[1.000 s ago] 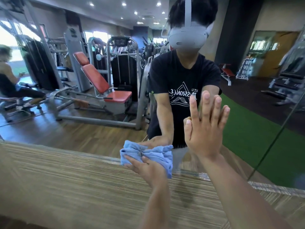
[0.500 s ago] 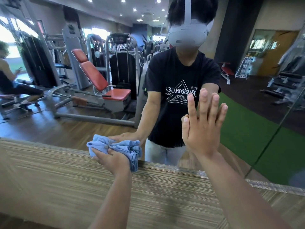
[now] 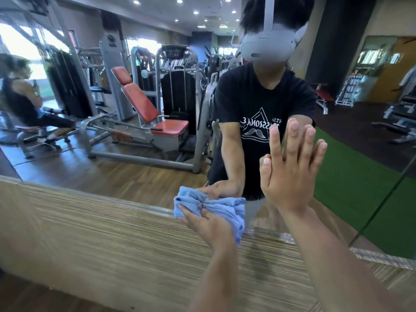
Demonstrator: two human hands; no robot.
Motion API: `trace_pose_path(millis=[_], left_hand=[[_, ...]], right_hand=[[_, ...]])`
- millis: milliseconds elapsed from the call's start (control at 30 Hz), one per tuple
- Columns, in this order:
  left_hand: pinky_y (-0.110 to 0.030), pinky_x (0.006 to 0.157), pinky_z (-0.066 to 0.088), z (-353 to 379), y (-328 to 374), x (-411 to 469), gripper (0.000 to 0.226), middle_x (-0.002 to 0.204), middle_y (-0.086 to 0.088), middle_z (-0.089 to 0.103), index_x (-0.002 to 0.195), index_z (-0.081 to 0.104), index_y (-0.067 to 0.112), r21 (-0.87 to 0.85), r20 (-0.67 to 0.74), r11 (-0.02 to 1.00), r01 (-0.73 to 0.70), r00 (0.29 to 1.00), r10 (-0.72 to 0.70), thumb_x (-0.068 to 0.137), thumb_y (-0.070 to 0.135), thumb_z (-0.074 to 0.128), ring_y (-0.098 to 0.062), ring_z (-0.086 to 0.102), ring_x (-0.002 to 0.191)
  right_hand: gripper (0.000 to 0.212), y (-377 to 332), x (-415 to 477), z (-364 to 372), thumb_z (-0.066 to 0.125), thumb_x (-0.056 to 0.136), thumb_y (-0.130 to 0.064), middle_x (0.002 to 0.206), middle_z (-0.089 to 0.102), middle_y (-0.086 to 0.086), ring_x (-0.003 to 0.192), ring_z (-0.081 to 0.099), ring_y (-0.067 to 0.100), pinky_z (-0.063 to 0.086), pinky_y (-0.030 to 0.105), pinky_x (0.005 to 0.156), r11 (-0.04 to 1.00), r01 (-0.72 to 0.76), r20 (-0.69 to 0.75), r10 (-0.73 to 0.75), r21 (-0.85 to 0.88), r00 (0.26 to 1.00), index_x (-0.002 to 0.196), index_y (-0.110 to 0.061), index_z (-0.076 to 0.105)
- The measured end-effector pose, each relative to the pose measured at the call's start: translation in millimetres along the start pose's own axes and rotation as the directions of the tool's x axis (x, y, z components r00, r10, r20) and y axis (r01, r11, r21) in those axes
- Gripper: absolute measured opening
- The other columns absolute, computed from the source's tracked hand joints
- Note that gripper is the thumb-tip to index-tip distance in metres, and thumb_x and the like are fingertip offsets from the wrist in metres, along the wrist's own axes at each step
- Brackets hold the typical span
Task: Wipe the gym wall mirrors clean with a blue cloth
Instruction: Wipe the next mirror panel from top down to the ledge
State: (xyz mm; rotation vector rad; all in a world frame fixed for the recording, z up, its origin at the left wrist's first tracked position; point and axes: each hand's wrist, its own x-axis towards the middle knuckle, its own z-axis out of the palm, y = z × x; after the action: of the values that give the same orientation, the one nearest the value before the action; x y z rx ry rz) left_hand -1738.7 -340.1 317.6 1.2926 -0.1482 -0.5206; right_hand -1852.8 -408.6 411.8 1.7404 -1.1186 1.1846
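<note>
A large wall mirror (image 3: 135,172) fills the upper part of the view and reflects the gym and me. My left hand (image 3: 209,224) presses a bunched blue cloth (image 3: 227,209) against the mirror's bottom edge, low in the middle. My right hand (image 3: 290,167) lies flat on the glass to the right of the cloth and higher, fingers up and slightly spread, holding nothing.
Below the mirror runs a striped brown wall panel (image 3: 112,244). A vertical seam (image 3: 387,199) between mirror panes slants at the right. The reflection shows a red-padded weight machine (image 3: 155,113), a seated person (image 3: 24,102) at the left and green turf (image 3: 351,176).
My left hand slid the cloth left along the mirror's bottom edge, then back right toward the middle. My right hand has stayed flat on the glass.
</note>
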Motion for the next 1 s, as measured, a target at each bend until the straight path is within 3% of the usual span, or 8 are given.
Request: trace_pose_path(millis=[167, 300, 467, 600, 700, 867, 1000], left_hand=[[-0.048, 0.121, 0.027, -28, 10, 73, 0.059, 0.163, -0.02, 0.019, 0.16, 0.022, 0.021, 0.026, -0.125, 0.991, -0.132, 0.983, 0.134, 0.105, 0.012, 0.043, -0.034, 0.029, 0.148], [-0.036, 0.112, 0.039, -44, 20, 106, 0.058, 0.16, -0.009, 0.026, 0.16, 0.02, 0.027, 0.017, -0.153, 0.987, -0.163, 0.975, 0.163, 0.107, 0.015, 0.04, -0.017, 0.044, 0.13], [-0.048, 0.119, 0.033, -33, 15, 83, 0.059, 0.163, -0.012, 0.022, 0.159, 0.019, 0.03, 0.043, -0.165, 0.989, -0.144, 0.975, 0.149, 0.106, 0.015, 0.041, -0.029, 0.035, 0.146], [-0.04, 0.124, 0.019, -16, 9, 18, 0.063, 0.167, -0.013, 0.01, 0.161, 0.013, 0.023, 0.081, -0.044, 0.99, -0.114, 0.992, 0.118, 0.106, 0.008, 0.04, -0.027, 0.017, 0.153], [-0.037, 0.122, 0.017, -12, 9, -13, 0.064, 0.169, -0.001, -0.004, 0.16, 0.007, 0.034, 0.098, 0.063, 0.993, -0.063, 0.996, 0.057, 0.108, 0.016, 0.038, -0.019, 0.005, 0.155], [-0.04, 0.123, 0.017, -35, 11, 21, 0.061, 0.169, -0.002, 0.004, 0.16, 0.013, 0.033, 0.17, 0.099, 0.979, -0.113, 0.99, 0.097, 0.108, 0.019, 0.04, -0.021, 0.008, 0.155], [-0.028, 0.118, 0.017, -62, 36, 90, 0.059, 0.166, -0.009, 0.016, 0.16, 0.017, 0.018, 0.169, -0.019, 0.977, -0.132, 0.99, 0.137, 0.108, 0.013, 0.041, -0.026, 0.021, 0.152]], right_hand=[[0.062, 1, -1, -3, 0.027, 0.108, -0.034, 0.171, -0.015, 0.003, 0.158, -0.011, 0.03, 0.004, 0.059, 0.126, 0.999, -0.001, 0.009, 0.001, 0.032, 1.0, 0.165, -0.023, 0.007], [0.061, -1, 0, -5, 0.026, 0.108, -0.033, 0.171, -0.015, 0.004, 0.157, -0.013, 0.031, 0.003, 0.059, 0.126, 0.999, -0.01, 0.019, 0.01, 0.032, 1.0, 0.165, -0.022, 0.006], [0.061, -2, -1, -3, 0.026, 0.108, -0.032, 0.171, -0.014, 0.005, 0.158, -0.01, 0.032, 0.002, 0.059, 0.126, 1.0, -0.017, 0.006, 0.017, 0.016, 1.0, 0.165, -0.022, 0.007], [0.062, -2, -1, -1, 0.028, 0.107, -0.033, 0.172, -0.012, 0.005, 0.158, -0.009, 0.032, 0.003, 0.059, 0.126, 1.0, -0.019, 0.0, 0.019, 0.002, 1.0, 0.165, -0.022, 0.011], [0.062, 1, -2, -1, 0.029, 0.107, -0.033, 0.172, -0.01, 0.005, 0.158, -0.008, 0.032, 0.004, 0.059, 0.126, 1.0, -0.012, -0.008, 0.012, -0.007, 1.0, 0.165, -0.022, 0.013], [0.061, 0, -1, -4, 0.028, 0.108, -0.033, 0.172, -0.013, 0.003, 0.158, -0.01, 0.03, 0.004, 0.058, 0.127, 1.0, -0.017, -0.003, 0.017, 0.008, 1.0, 0.165, -0.023, 0.01], [0.062, -1, -1, -3, 0.028, 0.107, -0.033, 0.172, -0.013, 0.003, 0.158, -0.012, 0.03, 0.003, 0.058, 0.126, 1.0, -0.018, 0.003, 0.018, 0.008, 1.0, 0.165, -0.023, 0.009]])
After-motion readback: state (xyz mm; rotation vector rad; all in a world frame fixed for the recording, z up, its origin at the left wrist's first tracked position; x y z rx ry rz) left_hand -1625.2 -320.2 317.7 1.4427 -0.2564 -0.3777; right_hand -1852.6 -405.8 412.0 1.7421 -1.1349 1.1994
